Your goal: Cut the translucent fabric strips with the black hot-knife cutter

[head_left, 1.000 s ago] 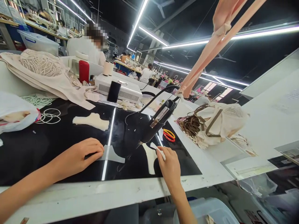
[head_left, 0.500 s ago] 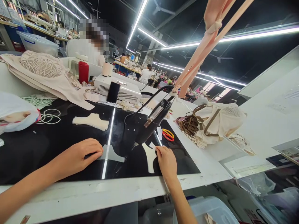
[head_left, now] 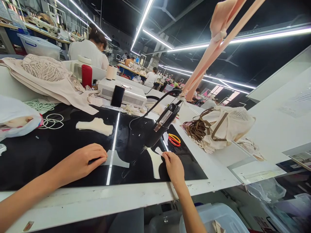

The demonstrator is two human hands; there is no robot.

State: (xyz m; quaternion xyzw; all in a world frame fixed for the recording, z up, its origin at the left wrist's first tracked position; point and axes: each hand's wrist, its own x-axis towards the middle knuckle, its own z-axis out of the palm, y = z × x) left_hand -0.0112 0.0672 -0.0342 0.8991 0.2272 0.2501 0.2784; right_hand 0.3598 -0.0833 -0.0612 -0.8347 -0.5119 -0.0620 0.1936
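Note:
My left hand point(head_left: 93, 158) has its thumb and fingers pinched together at the left end of a translucent grey shaped piece point(head_left: 119, 160) lying flat on the black board. Between the fingertips of my right hand point(head_left: 173, 165) is a small white strip point(head_left: 158, 150). Just left of that hand lies a cream fabric piece point(head_left: 155, 163) with curved edges. A black hand-held tool point(head_left: 161, 127) with a metal lever hangs tilted between my hands, its tip close to the top of the cream piece; neither hand touches it.
Peach straps point(head_left: 201, 68) suspend the tool. Behind the board point(head_left: 60, 155) stand a white vented box point(head_left: 133, 97) and a phone point(head_left: 118, 96). Scissors with red and yellow handles point(head_left: 174, 140) lie right, near piled garments point(head_left: 233, 126). A stack of cream pieces point(head_left: 94, 126) is at left.
The hanging tool has swung slightly to the right and up. My right hand has barely shifted with the white strip, and my left hand stays in place.

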